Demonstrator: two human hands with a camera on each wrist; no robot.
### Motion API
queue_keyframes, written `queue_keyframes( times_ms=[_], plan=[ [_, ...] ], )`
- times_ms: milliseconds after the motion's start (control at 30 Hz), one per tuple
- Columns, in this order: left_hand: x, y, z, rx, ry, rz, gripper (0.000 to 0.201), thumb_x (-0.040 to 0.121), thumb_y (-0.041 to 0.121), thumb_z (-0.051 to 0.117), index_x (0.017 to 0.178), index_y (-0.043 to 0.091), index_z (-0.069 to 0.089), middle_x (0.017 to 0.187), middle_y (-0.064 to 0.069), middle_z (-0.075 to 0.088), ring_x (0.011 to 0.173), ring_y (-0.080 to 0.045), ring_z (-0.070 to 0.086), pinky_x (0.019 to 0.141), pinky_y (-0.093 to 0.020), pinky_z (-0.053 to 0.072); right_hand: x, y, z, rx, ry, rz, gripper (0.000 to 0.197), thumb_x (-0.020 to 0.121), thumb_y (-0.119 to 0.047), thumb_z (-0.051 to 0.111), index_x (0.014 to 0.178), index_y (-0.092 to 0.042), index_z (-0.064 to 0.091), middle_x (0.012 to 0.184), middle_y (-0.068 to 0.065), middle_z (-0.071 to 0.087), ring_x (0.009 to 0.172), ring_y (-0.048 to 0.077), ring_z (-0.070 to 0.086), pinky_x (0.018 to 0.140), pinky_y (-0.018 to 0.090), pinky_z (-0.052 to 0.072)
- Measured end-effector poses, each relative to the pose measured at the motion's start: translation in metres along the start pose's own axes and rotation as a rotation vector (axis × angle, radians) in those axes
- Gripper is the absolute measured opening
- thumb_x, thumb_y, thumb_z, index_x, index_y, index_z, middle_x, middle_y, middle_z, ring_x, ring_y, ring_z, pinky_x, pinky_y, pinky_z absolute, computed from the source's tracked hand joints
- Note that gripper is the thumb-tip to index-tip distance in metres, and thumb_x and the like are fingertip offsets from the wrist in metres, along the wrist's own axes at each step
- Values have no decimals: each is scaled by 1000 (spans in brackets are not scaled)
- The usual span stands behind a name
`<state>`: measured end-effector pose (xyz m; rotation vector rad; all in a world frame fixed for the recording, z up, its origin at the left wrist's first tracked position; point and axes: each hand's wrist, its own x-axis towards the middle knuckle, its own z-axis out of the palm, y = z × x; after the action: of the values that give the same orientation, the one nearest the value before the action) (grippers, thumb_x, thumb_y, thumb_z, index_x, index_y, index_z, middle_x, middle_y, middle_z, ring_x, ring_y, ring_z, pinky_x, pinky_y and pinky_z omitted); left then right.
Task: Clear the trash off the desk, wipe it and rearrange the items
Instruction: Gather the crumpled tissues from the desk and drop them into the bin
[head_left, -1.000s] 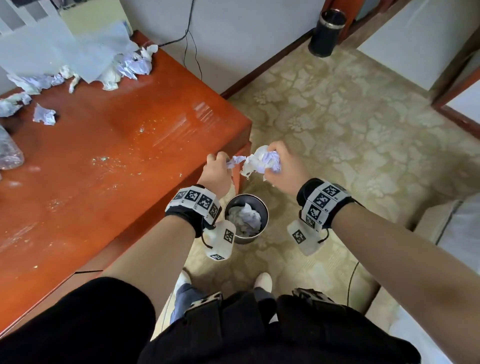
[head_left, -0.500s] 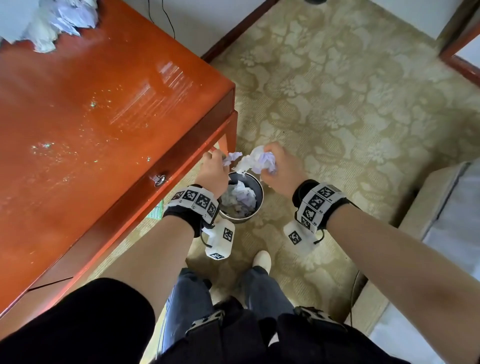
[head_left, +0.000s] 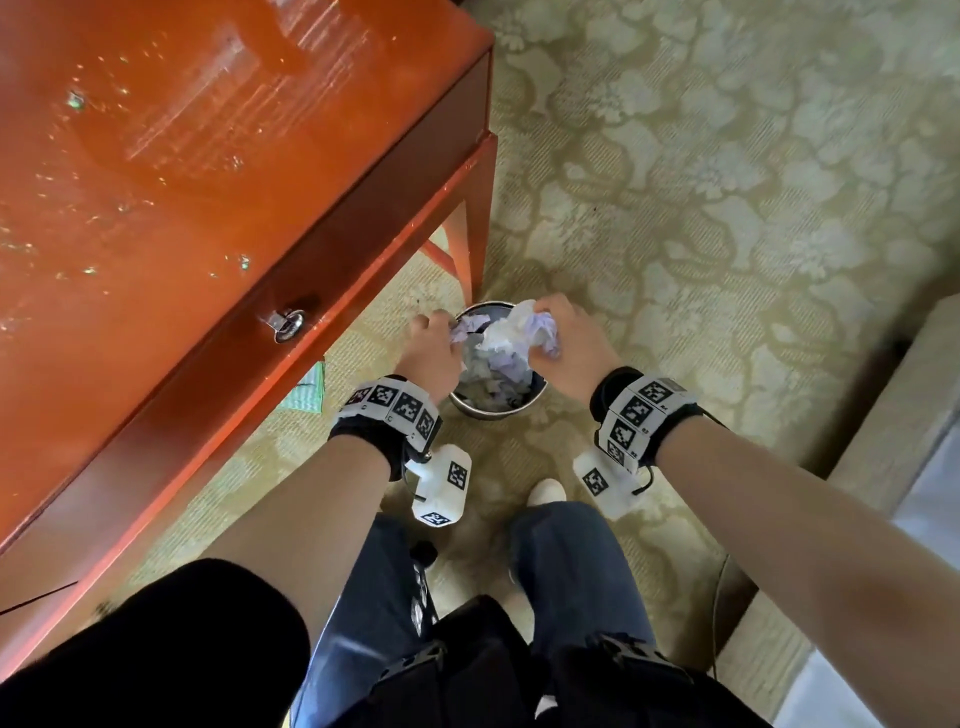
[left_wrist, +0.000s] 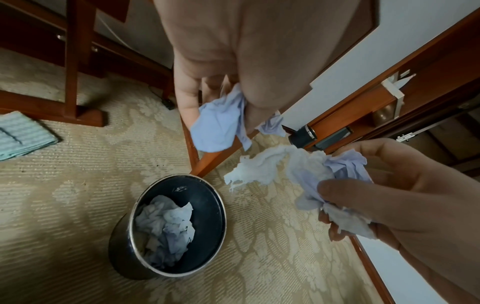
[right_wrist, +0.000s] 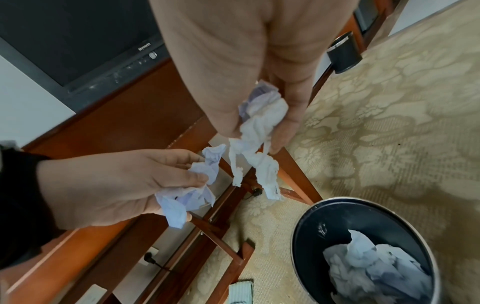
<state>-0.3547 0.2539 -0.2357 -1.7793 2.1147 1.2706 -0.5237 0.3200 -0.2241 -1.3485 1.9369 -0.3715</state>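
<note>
I held both hands over the small round bin (head_left: 498, 410) on the floor, just past the near right corner of the desk (head_left: 208, 182). My left hand (head_left: 428, 353) had its fingers curled round a small crumpled bit of pale purple paper (left_wrist: 221, 125). My right hand (head_left: 569, 348) gripped a bigger wad of white and purple tissue (head_left: 519, 332), with a long white tail hanging down from it (right_wrist: 257, 156). The two wads were close together but not touching. Both hung right above the open mouth of the bin.

The bin had a shiny metal rim and a dark inside (left_wrist: 207, 205). More crumpled tissue (left_wrist: 166, 226) already lay in it. It stood on the carpet (head_left: 727, 182), which had a pale flower pattern. The desk leg (head_left: 475, 249) came down just on the far side of the bin.

The desk top was shiny red-brown wood with small glittery specks (head_left: 78, 98) scattered over it. A metal knob (head_left: 285, 322) stuck out of its front edge. A folded green cloth (left_wrist: 20, 133) lay on the floor under the desk, to the left of the bin. A second dark bin (right_wrist: 342, 53) stood farther off by the wall. My feet were on the near side of the small bin, and one white shoe tip (head_left: 545, 491) showed.
</note>
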Motion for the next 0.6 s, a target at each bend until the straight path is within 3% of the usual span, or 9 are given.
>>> queue_keyframes(
  times_ms=[300, 400, 500, 600],
  plan=[
    [41, -48, 65, -76, -79, 11, 37, 95, 9, 46, 131, 4, 40, 134, -18, 35, 107, -35, 52, 92, -34, 40, 28, 53, 68, 42, -15, 77, 42, 85, -7, 56, 124, -10, 41, 108, 5, 41, 86, 22, 43, 69, 25, 32],
    [48, -57, 80, -135, -89, 9, 36, 94, 11, 48, 129, 5, 42, 129, -19, 41, 105, -34, 53, 89, -32, 40, 34, 63, 82, 83, -2, 104, 42, 83, -6, 57, 122, -10, 41, 99, 5, 44, 82, 22, 44, 59, 23, 32],
    [48, -61, 86, -206, -74, 21, 35, 94, 14, 50, 128, 6, 44, 119, -11, 48, 98, -24, 50, 82, -26, 37, 37, 66, 86, 160, 10, 163, 38, 84, -8, 58, 117, -11, 41, 83, 4, 51, 67, 17, 50, 52, 21, 36],
    [53, -61, 87, -258, -65, -21, 40, 94, 19, 53, 131, 6, 43, 123, -11, 50, 110, -26, 51, 88, -30, 40, 39, 71, 87, 233, 32, 235, 37, 85, -11, 60, 117, -12, 41, 85, 2, 51, 68, 16, 50, 51, 20, 39]
  ],
)
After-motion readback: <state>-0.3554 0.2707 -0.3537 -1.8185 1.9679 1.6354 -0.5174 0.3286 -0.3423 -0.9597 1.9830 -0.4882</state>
